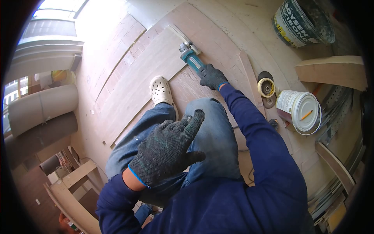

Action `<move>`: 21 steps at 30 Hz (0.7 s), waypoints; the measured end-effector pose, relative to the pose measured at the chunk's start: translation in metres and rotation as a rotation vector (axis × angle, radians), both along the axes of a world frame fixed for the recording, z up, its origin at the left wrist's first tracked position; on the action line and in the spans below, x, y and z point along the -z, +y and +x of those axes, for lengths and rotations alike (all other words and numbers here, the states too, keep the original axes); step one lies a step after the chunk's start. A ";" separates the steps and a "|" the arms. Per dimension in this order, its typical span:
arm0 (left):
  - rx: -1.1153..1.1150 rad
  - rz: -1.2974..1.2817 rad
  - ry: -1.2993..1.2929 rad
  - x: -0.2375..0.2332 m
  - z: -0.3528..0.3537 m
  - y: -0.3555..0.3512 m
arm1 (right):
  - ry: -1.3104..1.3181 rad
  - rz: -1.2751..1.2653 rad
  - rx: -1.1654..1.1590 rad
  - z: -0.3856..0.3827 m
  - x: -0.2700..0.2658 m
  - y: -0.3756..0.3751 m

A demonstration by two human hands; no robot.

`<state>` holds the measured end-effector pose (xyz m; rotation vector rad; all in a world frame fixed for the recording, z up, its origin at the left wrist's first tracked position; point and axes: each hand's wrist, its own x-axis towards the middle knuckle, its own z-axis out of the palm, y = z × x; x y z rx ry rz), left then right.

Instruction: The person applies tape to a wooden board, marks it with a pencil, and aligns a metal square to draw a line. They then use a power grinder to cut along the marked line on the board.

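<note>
plywood board (156, 66) flat, far centre, my shoe (160, 90) on it | left hand (167, 150) near, spread wide, empty | right hand (211, 76) gripping teal power tool (189, 56) at the board's far end | I'd keep it tight against the straightedge (183, 36)

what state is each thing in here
right hand: shut on power tool
left hand: open, holds nothing
board: lying flat, clog on it
white bucket: lid on, pencil on top
big bucket: open
</note>
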<state>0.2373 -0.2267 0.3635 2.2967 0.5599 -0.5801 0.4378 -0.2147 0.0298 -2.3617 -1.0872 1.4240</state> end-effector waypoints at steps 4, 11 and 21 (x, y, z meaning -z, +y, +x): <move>-0.010 -0.003 -0.036 0.003 -0.005 0.002 | -0.010 0.040 0.010 -0.002 0.001 0.027; -0.021 0.025 -0.022 0.002 -0.007 0.004 | -0.021 0.044 0.015 -0.004 0.005 0.023; 0.000 0.007 -0.026 -0.002 0.000 0.001 | -0.075 0.083 -0.007 -0.004 0.023 -0.018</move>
